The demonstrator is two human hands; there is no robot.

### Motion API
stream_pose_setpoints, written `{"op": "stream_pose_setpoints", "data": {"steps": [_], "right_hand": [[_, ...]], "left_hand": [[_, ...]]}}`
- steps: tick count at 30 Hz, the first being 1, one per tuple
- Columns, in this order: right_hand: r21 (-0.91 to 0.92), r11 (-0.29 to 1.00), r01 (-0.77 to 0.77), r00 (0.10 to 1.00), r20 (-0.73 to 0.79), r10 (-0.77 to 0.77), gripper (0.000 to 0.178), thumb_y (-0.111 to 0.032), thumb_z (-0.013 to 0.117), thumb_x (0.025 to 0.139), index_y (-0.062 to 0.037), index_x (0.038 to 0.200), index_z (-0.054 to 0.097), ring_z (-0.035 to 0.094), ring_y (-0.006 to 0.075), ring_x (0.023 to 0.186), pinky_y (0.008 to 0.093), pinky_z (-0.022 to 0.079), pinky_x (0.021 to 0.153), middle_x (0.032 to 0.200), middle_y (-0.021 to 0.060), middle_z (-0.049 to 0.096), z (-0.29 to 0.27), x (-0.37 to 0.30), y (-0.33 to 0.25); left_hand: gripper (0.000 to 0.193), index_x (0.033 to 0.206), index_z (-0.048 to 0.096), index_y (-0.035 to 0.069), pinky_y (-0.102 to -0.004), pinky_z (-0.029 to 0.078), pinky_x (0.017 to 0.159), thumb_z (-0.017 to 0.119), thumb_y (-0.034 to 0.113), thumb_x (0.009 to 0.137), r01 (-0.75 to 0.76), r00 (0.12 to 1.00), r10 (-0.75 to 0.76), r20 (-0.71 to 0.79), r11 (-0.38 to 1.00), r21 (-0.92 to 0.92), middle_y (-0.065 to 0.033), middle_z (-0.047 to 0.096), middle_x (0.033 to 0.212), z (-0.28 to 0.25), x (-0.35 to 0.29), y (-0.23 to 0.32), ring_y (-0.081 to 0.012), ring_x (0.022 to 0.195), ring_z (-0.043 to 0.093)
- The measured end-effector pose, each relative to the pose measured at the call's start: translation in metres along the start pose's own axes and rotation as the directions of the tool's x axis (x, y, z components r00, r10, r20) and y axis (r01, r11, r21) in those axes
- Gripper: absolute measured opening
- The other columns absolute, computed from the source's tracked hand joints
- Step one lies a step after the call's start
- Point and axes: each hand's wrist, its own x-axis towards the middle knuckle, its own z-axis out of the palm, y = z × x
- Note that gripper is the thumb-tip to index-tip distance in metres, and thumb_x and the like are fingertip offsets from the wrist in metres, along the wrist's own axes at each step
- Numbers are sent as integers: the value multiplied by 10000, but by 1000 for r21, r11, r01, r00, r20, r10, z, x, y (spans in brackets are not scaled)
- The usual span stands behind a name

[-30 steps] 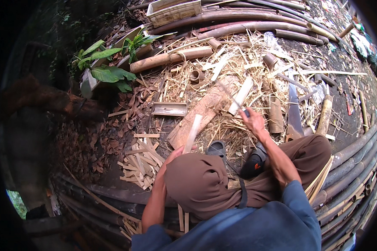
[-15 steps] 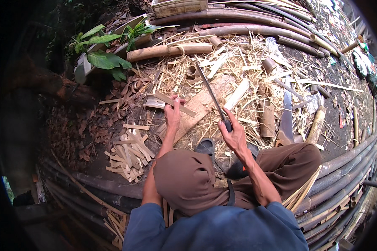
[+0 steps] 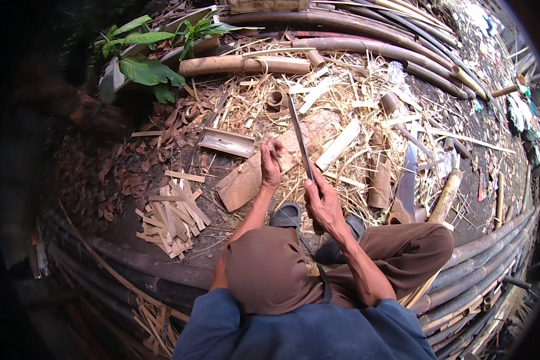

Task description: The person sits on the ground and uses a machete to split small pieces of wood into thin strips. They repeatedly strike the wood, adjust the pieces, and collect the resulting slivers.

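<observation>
My right hand [image 3: 325, 207] is wrapped round the handle of a long-bladed knife [image 3: 298, 132], whose blade points up and away from me. To its left, my left hand [image 3: 270, 165] is raised with its fingers curled in a pinch. A thin edge shows between those fingers, apparently a bamboo strip [image 3: 275, 155] turned nearly edge-on; most of it is hidden. Below both hands lies a flat wooden board [image 3: 240, 183]. A split half-round bamboo piece [image 3: 227, 143] rests left of the board, and a pile of cut bamboo strips [image 3: 173, 221] sits near my left knee.
Shavings [image 3: 354, 138] cover the ground ahead. A saw [image 3: 409, 174] lies on the right beside a bamboo section [image 3: 380, 183]. Long bamboo poles [image 3: 354, 45] line the far side; more poles [image 3: 462, 264] run behind me. A leafy plant [image 3: 141, 69] stands far left.
The bamboo strip in my left hand has turned from broadside to nearly edge-on, uncovering the half-round piece. Both hands have come closer together, and the knife now stands more upright.
</observation>
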Motion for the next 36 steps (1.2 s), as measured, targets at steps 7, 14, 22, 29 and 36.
{"op": "stream_pose_setpoints", "data": {"steps": [7,14,22,29,36], "right_hand": [[288,933,-215,977,69,204,437,-465,347,1037,-78,1138,522,414,71,469,239,338,414,615,-23,443,10,15,12],[356,886,-298,955,111,276,449,-478,349,1034,-71,879,456,450,87,458,253,359,393,624,1,465,11,26,17],[368,879,-304,953,110,284,448,-491,357,1027,-78,884,458,467,89,459,250,383,394,624,3,478,11,24,16],[360,883,-303,953,99,287,448,-479,368,1028,-69,880,470,469,91,457,252,389,400,627,3,483,11,23,18],[364,882,-299,954,99,282,432,-469,366,1031,-72,903,477,474,85,485,248,392,420,632,-1,470,13,20,15]], "left_hand": [[498,837,459,87,-248,320,714,222,467,1055,22,989,-48,143,985,173,7,399,785,-1,-12,-23,-106,721,352],[442,851,429,78,-272,343,693,273,437,1056,33,978,-85,189,964,262,-8,376,780,17,-27,-13,-124,730,352],[453,999,521,-8,-318,427,711,315,392,1055,-241,964,111,242,748,618,-83,522,842,15,-33,-13,-174,754,485],[461,1076,536,-29,-309,461,775,340,388,1055,-32,980,-54,190,906,423,-116,569,903,16,-33,-16,-188,814,538],[432,995,528,4,-316,453,736,323,378,1060,-20,983,-52,179,925,379,-95,533,836,24,-34,-6,-183,770,523]]}}
